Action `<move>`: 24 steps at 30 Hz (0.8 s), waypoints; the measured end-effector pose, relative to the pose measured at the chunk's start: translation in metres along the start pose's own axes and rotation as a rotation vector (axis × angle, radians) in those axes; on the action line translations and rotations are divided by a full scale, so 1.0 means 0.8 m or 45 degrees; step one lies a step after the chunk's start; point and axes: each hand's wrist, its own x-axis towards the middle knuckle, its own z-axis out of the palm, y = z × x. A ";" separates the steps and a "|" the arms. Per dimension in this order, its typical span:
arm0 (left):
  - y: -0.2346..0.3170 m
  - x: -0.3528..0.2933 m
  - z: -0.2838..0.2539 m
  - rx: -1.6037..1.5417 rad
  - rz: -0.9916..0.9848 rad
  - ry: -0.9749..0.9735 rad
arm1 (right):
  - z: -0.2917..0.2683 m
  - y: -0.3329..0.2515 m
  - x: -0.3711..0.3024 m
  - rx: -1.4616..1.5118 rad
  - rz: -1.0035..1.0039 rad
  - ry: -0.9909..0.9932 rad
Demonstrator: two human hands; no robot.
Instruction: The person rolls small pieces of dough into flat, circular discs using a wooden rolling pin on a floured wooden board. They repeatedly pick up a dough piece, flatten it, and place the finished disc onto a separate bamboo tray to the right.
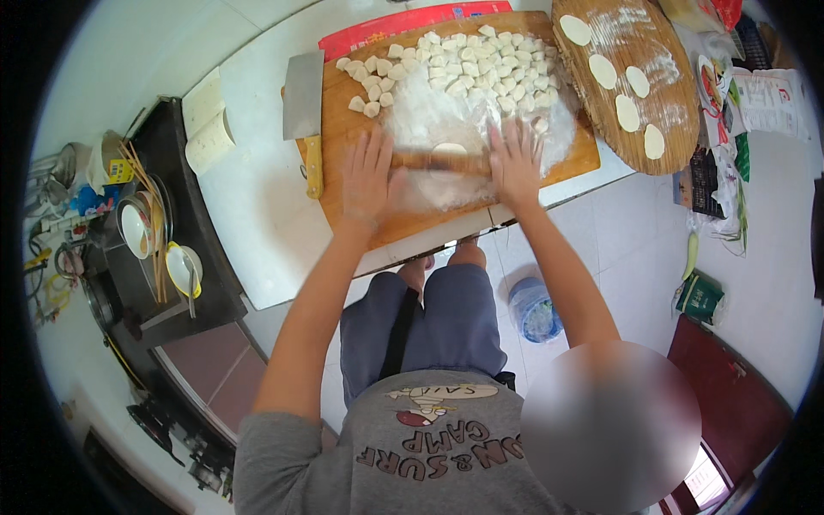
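Note:
My left hand (367,178) and my right hand (515,165) lie over the two ends of a wooden rolling pin (439,162), palms down with fingers stretched out. Motion blurs the left hand and the pin. A small pale dough round (451,148) shows just beyond the pin's middle; how far it reaches under the pin is hidden. All this rests on a floured wooden cutting board (336,129). Many small dough pieces (489,64) are spread over the board's far part. Left of the dough, a cleaver (303,96) with a wooden handle lies across the board's edge.
An oval wooden board (678,129) at the far right carries several flat dough wrappers (603,72). A red packet (403,24) lies behind the cutting board. Bowls (136,227) and chopsticks (156,223) sit on a dark counter at left. A lined bin (534,311) stands below the table.

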 end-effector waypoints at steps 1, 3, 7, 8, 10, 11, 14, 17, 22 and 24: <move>0.004 -0.027 -0.002 0.017 -0.037 -0.047 | -0.006 -0.007 -0.026 -0.010 -0.024 -0.069; 0.012 -0.073 0.000 0.042 -0.090 -0.152 | -0.026 -0.021 -0.031 0.011 -0.071 -0.090; -0.007 0.003 0.000 0.002 -0.190 0.142 | -0.009 -0.019 0.058 0.022 -0.061 0.055; -0.006 0.025 0.000 0.045 -0.188 0.134 | 0.004 -0.007 0.077 0.000 -0.016 0.102; -0.007 0.045 0.001 0.134 -0.207 0.111 | 0.012 0.002 0.077 -0.026 0.016 0.094; -0.009 0.032 0.000 0.108 -0.166 0.080 | 0.006 0.007 0.064 -0.036 0.006 0.045; 0.003 -0.035 -0.006 0.065 -0.087 0.014 | -0.027 -0.009 -0.004 -0.096 -0.151 -0.090; 0.024 -0.057 -0.014 0.026 0.021 -0.002 | -0.031 0.003 -0.023 0.055 -0.378 -0.145; 0.068 -0.004 -0.003 -0.270 0.419 0.043 | -0.029 0.012 -0.011 0.143 -0.360 -0.101; 0.086 0.020 0.016 -0.236 0.339 0.034 | -0.048 0.009 -0.012 0.173 -0.101 -0.100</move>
